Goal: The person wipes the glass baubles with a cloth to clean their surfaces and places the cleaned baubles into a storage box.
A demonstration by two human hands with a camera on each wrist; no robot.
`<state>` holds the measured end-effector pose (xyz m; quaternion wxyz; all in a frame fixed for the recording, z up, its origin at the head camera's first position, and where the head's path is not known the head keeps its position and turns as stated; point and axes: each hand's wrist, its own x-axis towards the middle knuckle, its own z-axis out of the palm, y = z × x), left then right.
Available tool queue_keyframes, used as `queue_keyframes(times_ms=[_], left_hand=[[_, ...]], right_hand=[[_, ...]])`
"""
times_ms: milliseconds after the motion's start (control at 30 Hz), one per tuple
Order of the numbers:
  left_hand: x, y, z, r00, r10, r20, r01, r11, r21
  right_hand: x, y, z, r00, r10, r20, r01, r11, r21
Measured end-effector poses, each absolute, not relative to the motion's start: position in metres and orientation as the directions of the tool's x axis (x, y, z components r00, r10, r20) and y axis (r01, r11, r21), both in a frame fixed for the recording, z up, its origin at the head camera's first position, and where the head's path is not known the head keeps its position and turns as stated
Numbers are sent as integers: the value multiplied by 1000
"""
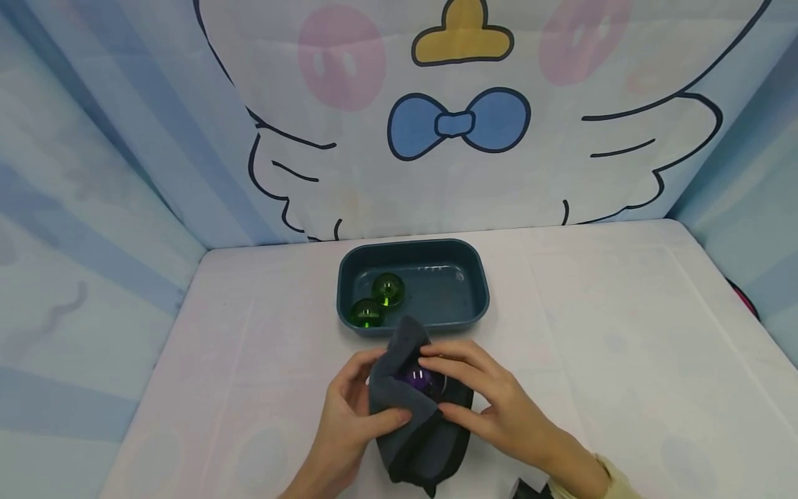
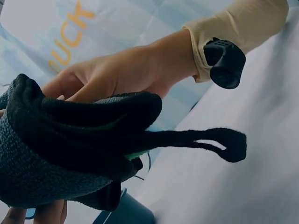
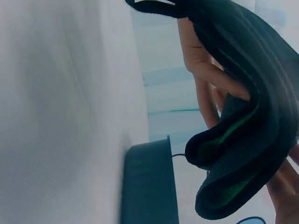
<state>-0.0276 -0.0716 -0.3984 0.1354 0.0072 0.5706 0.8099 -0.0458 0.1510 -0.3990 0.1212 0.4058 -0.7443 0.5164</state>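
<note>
A folded dark grey-blue cloth (image 1: 399, 409) with black edging is held up over the near middle of the table. Its black hanging loop (image 2: 229, 144) sticks out in the left wrist view. My left hand (image 1: 355, 416) grips the cloth from the left, thumb across its front. Nestled in the fold is a shiny purple ball (image 1: 420, 380), partly covered by cloth. My right hand (image 1: 499, 395) pinches the ball from the right, fingertips above it and thumb below at the cloth's edge. In the right wrist view, left-hand fingers (image 3: 212, 74) press into the folds.
Just beyond the hands stands a dark teal tray (image 1: 442, 298) with two clear green balls (image 1: 388, 289) at its left. Printed fabric walls (image 1: 455, 187) enclose the white table (image 1: 280, 333) at the back and sides. A black wrist camera (image 1: 530, 489) sits by the beige right sleeve.
</note>
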Motion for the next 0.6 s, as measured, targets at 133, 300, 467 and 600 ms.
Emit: queue_keyframes(times_ms=[133, 300, 467, 600], left_hand=[[-27, -72, -401, -960, 254, -121, -201, -318, 926], [-26, -73, -400, -958, 256, -132, -211, -316, 925], [-25, -73, -399, -957, 267, -113, -197, -311, 930], [-25, -73, -399, -960, 262, -99, -180, -307, 934]], right_hand=[[-46, 153, -398, -639, -484, 599, -735, 153, -660], [-47, 154, -397, -684, -484, 546, -688, 179, -703], [-45, 152, -395, -804, -440, 399, -525, 214, -824], [-45, 149, -395, -844, -411, 343, -460, 229, -858]])
